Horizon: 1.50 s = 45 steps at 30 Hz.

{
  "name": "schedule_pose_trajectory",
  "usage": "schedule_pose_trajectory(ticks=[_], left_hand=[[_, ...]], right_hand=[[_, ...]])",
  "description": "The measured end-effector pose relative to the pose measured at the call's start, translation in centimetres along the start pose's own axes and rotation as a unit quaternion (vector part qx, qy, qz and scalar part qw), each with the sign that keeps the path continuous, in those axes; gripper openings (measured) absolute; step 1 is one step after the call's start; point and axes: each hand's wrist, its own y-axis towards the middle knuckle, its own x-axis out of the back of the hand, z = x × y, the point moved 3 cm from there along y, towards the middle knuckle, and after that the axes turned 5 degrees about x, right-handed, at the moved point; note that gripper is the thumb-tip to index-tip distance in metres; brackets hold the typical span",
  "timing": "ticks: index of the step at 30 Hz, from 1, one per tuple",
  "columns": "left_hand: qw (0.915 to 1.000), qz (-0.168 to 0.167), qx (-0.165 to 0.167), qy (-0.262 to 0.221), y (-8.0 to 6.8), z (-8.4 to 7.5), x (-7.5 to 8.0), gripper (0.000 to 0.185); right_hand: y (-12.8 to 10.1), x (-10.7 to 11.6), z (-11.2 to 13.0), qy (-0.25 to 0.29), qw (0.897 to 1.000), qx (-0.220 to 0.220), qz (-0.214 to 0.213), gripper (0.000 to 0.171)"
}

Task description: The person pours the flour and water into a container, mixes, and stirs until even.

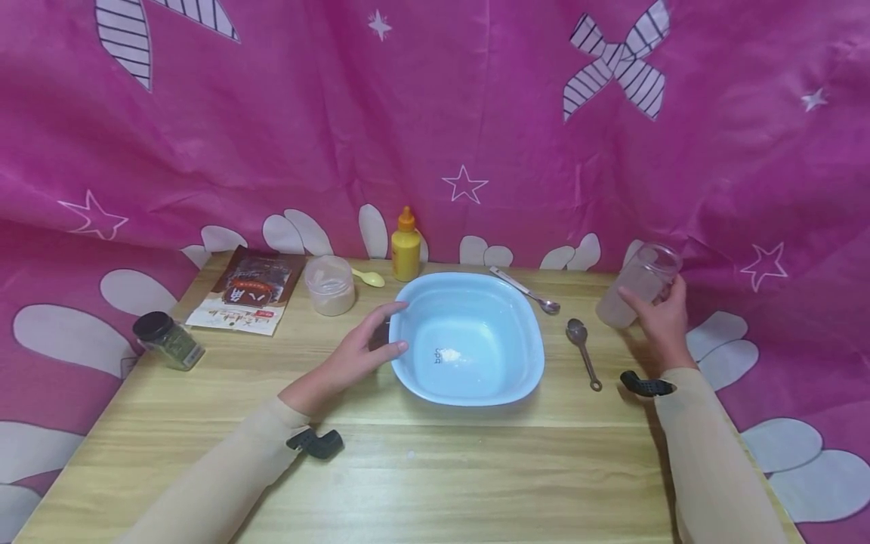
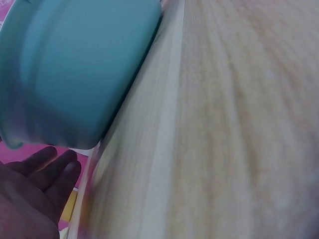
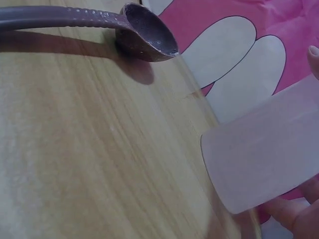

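Judging by the layout, I'd call this early days. The right hand has its fingers and thumb wrapped round a frosted cup, over at the far right of the bench, past the brown spoon. That much is done. The left hand is spread wide at the left rim of the blue basin, fingers fairly straight, not clamped on anything as far as I can see.

Not done yet: the cup isn't over the basin, and the metal spoon, tub, yellow bottle, packet and dark-lidded jar all sit unhandled. Can't tell whether there's clear liquid in the basin.

As for the cup, in the head view its long axis slants, base toward the lower left and mouth up to the right, facing away from the basin. Some of that lean might just be the lens. Whether the base touches the wood, I honestly can't tell.
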Motion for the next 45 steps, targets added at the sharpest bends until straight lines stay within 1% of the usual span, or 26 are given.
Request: schedule_pose_trajectory(ticks=[3, 8, 14, 16, 19, 22, 23, 26, 28, 29, 33, 36, 39, 45], left_hand=[[1.0000, 0.000, -0.001, -0.001, -0.1, -0.1, 0.0, 0.070], [1.0000, 0.003, -0.004, 0.000, 0.0, 0.0, -0.1, 0.070], [1.0000, 0.005, -0.007, -0.001, 0.1, 0.1, -0.1, 0.070], [1.0000, 0.007, -0.004, -0.004, 0.1, 0.1, -0.1, 0.070], [1.0000, 0.007, 0.000, -0.005, 0.1, 0.3, -0.1, 0.070], [1.0000, 0.006, -0.002, -0.005, 0.1, 0.3, 0.0, 0.070], [1.0000, 0.005, -0.004, -0.005, 0.1, 0.3, 0.0, 0.070], [0.9998, 0.005, -0.015, -0.009, 0.1, 0.3, 0.0, 0.070], [0.9996, 0.007, -0.023, -0.013, 0.2, 0.3, 0.0, 0.069], [0.9995, 0.007, -0.026, -0.014, 0.2, 0.3, -0.1, 0.069], [0.9993, 0.008, -0.033, -0.014, 0.3, 0.3, -0.1, 0.069], [0.9994, 0.007, -0.032, -0.011, 0.3, 0.3, -0.1, 0.069], [0.9995, 0.008, -0.030, -0.012, 0.2, 0.2, -0.1, 0.069], [0.9997, 0.007, -0.023, -0.007, 0.2, 0.3, -0.1, 0.070]], right_hand=[[0.3, -0.3, 0.0, 0.000, 1.000, -0.007, 0.000, 0.100], [0.6, -0.7, -0.4, 0.044, 0.999, -0.029, -0.006, 0.100], [0.8, -1.0, -0.7, 0.036, 0.999, -0.037, -0.012, 0.105], [0.8, -1.1, -0.6, 0.041, 0.998, -0.040, -0.015, 0.105], [0.8, -1.4, -0.7, 0.088, 0.995, -0.048, -0.022, 0.104], [0.7, -1.6, -0.7, 0.111, 0.992, -0.051, -0.027, 0.105], [0.7, -1.6, -0.7, 0.108, 0.992, -0.050, -0.029, 0.104], [0.5, -1.5, -0.7, 0.054, 0.997, -0.044, -0.038, 0.102], [0.4, -1.5, -0.7, 0.039, 0.997, -0.040, -0.047, 0.101], [0.4, -1.4, -0.7, 0.021, 0.998, -0.035, -0.052, 0.100], [0.2, -1.1, -0.3, 0.029, 0.997, -0.020, -0.063, 0.098], [-0.1, -0.9, 0.5, 0.030, 0.997, -0.004, -0.067, 0.094], [-0.5, -0.8, 1.8, 0.024, 0.997, 0.006, -0.067, 0.090], [-2.2, -1.4, 5.0, 0.010, 0.999, 0.017, -0.046, 0.089]])
